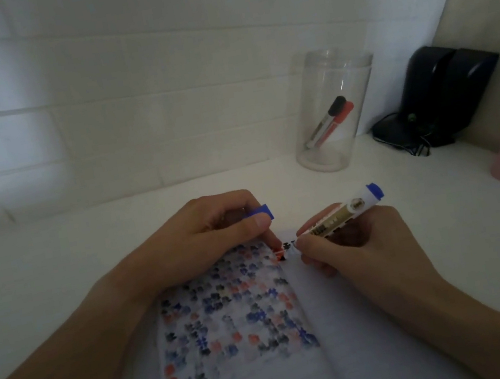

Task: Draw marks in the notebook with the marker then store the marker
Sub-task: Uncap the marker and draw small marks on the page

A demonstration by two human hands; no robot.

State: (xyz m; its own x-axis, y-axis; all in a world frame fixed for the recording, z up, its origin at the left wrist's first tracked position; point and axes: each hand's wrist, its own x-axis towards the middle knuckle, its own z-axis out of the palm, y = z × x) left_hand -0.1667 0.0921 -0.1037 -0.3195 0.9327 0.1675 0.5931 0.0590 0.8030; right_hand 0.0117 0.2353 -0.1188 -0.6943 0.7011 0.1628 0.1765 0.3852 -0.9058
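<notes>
The right hand (345,246) pinches the blue marker (340,216) in its grip, tip down on the open notebook (232,326) on the table (56,273). The left hand (204,240), resting on the marked page, grips the blue cap (261,212).

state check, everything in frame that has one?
marker: uncapped, in right hand, tip at the page
cap: off, held in left hand
notebook: open, left page covered in marks
jar: upright, no lid seen, two capped markers inside
</notes>
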